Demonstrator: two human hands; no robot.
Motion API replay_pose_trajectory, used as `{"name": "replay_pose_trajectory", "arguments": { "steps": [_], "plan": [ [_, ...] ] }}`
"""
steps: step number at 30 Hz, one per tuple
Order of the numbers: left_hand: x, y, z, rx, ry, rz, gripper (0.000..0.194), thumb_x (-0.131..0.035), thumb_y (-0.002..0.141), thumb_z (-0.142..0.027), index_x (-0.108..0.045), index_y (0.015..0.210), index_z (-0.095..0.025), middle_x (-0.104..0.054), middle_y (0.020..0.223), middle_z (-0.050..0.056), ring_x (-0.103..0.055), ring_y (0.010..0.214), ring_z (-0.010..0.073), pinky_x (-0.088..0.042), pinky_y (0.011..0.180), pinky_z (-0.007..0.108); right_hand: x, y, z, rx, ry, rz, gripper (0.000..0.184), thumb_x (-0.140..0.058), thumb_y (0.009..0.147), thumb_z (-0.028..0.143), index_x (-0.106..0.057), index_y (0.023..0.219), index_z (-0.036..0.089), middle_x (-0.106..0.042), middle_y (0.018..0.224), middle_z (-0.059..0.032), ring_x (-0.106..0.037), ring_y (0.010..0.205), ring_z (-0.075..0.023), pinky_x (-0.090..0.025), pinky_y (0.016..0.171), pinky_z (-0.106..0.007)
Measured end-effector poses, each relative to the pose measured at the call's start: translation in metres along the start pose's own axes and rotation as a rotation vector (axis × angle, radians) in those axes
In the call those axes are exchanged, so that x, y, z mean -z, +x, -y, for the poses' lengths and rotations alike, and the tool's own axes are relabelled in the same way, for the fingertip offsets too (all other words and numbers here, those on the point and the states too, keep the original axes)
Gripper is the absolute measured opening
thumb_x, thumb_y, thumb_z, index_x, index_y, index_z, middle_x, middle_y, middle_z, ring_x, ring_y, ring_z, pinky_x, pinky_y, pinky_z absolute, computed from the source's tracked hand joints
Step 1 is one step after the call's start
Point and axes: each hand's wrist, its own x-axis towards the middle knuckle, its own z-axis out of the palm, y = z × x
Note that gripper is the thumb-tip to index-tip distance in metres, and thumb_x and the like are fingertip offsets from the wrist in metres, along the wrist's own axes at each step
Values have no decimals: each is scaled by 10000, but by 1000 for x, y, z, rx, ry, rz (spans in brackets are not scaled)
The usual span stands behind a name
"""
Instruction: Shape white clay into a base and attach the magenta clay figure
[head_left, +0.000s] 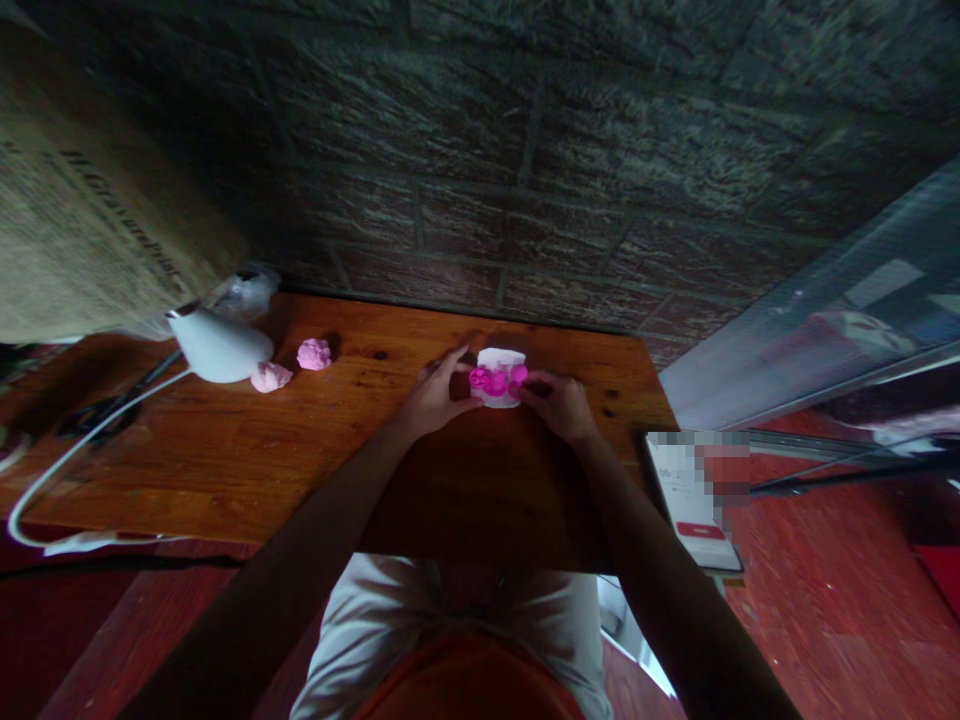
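On the wooden table [360,430], a small white slab [501,357] lies between my hands. Across its middle runs a row of bright pink lumps [493,382], soft and clay-like, the left one ridged. My left hand [436,396] curves around the slab's left side, its thumb at the lower edge and a finger near the upper corner. At the right end, my right hand [561,403] has thumb and forefinger closed on the rightmost pink lump [518,374]. Its remaining fingers are partly hidden.
Two pale pink crumpled lumps [314,354] sit left, beside a white lamp base [221,345] under a printed lampshade [97,210]. A white cable [67,455] loops off the table's left side. A tablet-like screen [694,500] lies at the right edge. A brick-patterned wall [465,230] rises behind.
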Motion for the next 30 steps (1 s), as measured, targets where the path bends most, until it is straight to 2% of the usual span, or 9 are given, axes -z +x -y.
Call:
{"name": "replay_pose_trajectory", "arguments": {
  "steps": [7, 15, 22, 27, 30],
  "plan": [
    [0, 0, 1, -19, -11, -5, 907, -783, 752, -408, -314, 1508, -230, -654, 1310, 105, -514, 1325, 310, -304, 1144, 492, 0, 0, 0, 10, 14, 21, 196, -700, 819, 416, -754, 834, 228, -774, 827, -27, -702, 704, -178, -534, 674, -277],
    [-1, 0, 2, 5, -9, -6, 917, -786, 748, -385, -307, 1512, -219, -649, 1319, 102, -524, 1308, 313, -311, 1140, 495, 3, -1, -4, 12, 126, 64, 175, -717, 798, 363, -748, 909, 231, -775, 869, -17, -712, 746, -182, -553, 707, -288],
    [0, 0, 1, 10, -3, -1, 915, -793, 744, -373, -316, 1510, -223, -650, 1316, 104, -528, 1305, 312, -314, 1139, 500, 15, 0, -16, -7, 255, 136, 247, -717, 794, 353, -728, 1006, 228, -769, 1030, -48, -720, 924, -207, -562, 873, -352],
    [-2, 1, 6, -27, -62, -10, 926, -803, 737, -381, -317, 1509, -225, -642, 1327, 111, -537, 1304, 310, -336, 1129, 501, 17, 1, -24, 2, 250, 142, 245, -671, 811, 285, -717, 1046, 233, -766, 1064, -52, -717, 976, -213, -550, 916, -377],
    [-3, 2, 8, -49, -93, -13, 923, -803, 739, -395, -319, 1508, -236, -648, 1319, 112, -556, 1287, 305, -347, 1124, 497, 13, 1, -22, 19, 293, 149, 252, -686, 809, 307, -715, 1049, 236, -764, 1072, -45, -720, 969, -204, -556, 912, -361]
  ]
}}
